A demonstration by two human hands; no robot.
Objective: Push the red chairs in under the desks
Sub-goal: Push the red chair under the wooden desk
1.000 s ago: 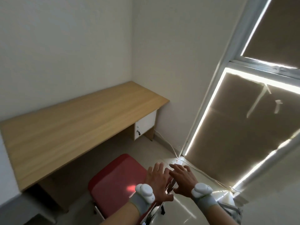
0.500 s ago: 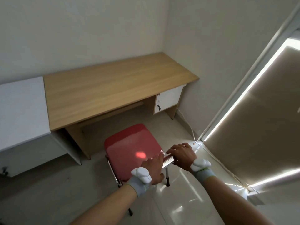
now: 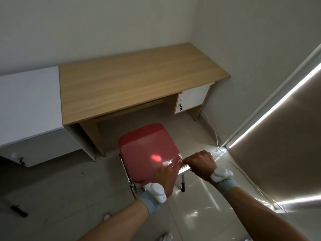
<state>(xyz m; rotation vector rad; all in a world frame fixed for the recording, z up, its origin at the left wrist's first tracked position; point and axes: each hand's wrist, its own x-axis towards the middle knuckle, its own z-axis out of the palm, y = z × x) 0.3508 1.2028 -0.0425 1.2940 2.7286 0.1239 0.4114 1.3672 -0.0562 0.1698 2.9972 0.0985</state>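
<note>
A red chair (image 3: 147, 150) with a shiny seat and metal legs stands on the tiled floor, just in front of the wooden desk (image 3: 135, 80). Its front edge lies near the desk's knee space; most of the seat is outside it. My left hand (image 3: 165, 178) grips the chair's near edge at the left. My right hand (image 3: 199, 161) is closed over the same metal edge further right. Both wrists wear grey bands with white sensors.
A white desk (image 3: 29, 101) adjoins the wooden one on the left. A white drawer unit with a key (image 3: 191, 99) hangs under the wooden desk's right end. A white cable (image 3: 215, 136) runs along the floor by the wall. A covered window (image 3: 278, 133) is on the right.
My hands went from hovering over the chair's back edge to gripping it. The view swung left and down, so the whole desk and the white desk came into sight.
</note>
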